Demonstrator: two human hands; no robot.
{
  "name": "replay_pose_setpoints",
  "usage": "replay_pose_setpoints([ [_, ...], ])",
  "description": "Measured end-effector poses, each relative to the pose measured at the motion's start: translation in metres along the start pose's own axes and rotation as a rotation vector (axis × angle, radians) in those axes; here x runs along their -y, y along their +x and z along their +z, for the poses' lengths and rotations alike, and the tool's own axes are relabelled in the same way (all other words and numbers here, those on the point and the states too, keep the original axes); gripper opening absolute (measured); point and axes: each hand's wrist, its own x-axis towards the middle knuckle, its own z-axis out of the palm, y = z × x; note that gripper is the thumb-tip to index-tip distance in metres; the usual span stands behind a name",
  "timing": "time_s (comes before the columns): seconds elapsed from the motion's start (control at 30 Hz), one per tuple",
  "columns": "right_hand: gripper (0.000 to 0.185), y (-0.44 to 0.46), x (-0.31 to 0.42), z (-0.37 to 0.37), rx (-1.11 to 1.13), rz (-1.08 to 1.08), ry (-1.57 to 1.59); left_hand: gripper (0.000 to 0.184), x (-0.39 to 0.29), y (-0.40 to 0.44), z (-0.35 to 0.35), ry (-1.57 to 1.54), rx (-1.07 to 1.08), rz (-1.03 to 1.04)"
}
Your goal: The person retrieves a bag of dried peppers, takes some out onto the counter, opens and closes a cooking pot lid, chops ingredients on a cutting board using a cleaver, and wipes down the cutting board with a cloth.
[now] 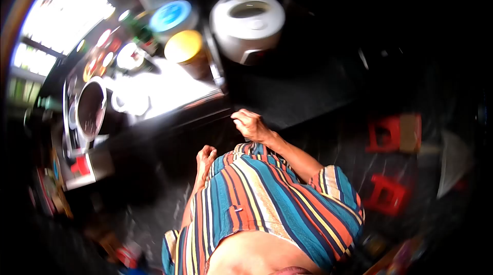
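Tabletop point(177, 80): rice cooker point(247, 25) near the far edge; yellow-lidded container point(187, 53) and blue-lidded container point(172, 17) adjacent; pan point(92, 109) near the left end.

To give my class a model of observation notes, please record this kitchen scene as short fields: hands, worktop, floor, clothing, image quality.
Left hand: low, in front of the body, fingers curled; no held object visible
Right hand: near the counter edge, fingers curled; no held object visible
Worktop: white lidded cooker; yellow-lidded container; blue-lidded tub; pan at far left
Floor: two red stools, at right
Clothing: striped top
Image quality: blurred, dark at right
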Motion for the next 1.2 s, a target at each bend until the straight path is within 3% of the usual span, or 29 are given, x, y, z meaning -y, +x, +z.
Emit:
replay_pose_setpoints([
  [0.1,0.013,-0.014,-0.006,0.015,0.105,-0.003,0.039,0.019,0.067,0.022,0.014,-0.083,-0.095,0.102],
  [0.27,0.015,-0.049,0.012,0.084,0.353,-0.107,0.161,0.020,0.112,-0.008,-0.003,0.090,-0.234,0.056],
  [0.33,0.013,-0.066,0.020,0.112,0.418,-0.162,0.211,0.020,0.133,-0.028,-0.008,-0.038,-0.266,0.062],
  [0.37,0.012,-0.075,0.061,0.127,0.426,-0.152,0.217,0.020,0.134,-0.057,-0.036,-0.085,-0.240,0.066],
  [0.57,0.013,-0.051,0.074,0.164,0.687,-0.324,0.175,0.014,0.132,-0.089,-0.060,-0.047,-0.452,-0.067],
  [0.6,0.013,-0.075,0.161,0.212,0.660,-0.290,0.135,0.014,0.162,-0.149,-0.133,-0.211,-0.389,-0.124],
  [0.67,0.012,-0.065,0.182,0.241,0.696,-0.310,0.161,0.012,0.156,-0.164,-0.165,-0.357,-0.417,-0.244],
  [0.83,0.015,-0.056,0.266,0.341,0.670,-0.357,0.197,0.009,0.197,-0.206,-0.262,-0.491,-0.585,-0.174],
  [1.03,0.013,-0.004,0.297,0.412,0.616,-0.356,0.193,0.011,0.221,-0.206,-0.330,-0.487,-0.695,-0.195],
  [1.2,0.011,0.057,0.324,0.468,0.483,-0.247,0.184,0.012,0.226,-0.177,-0.403,-0.403,-0.715,-0.029],
])
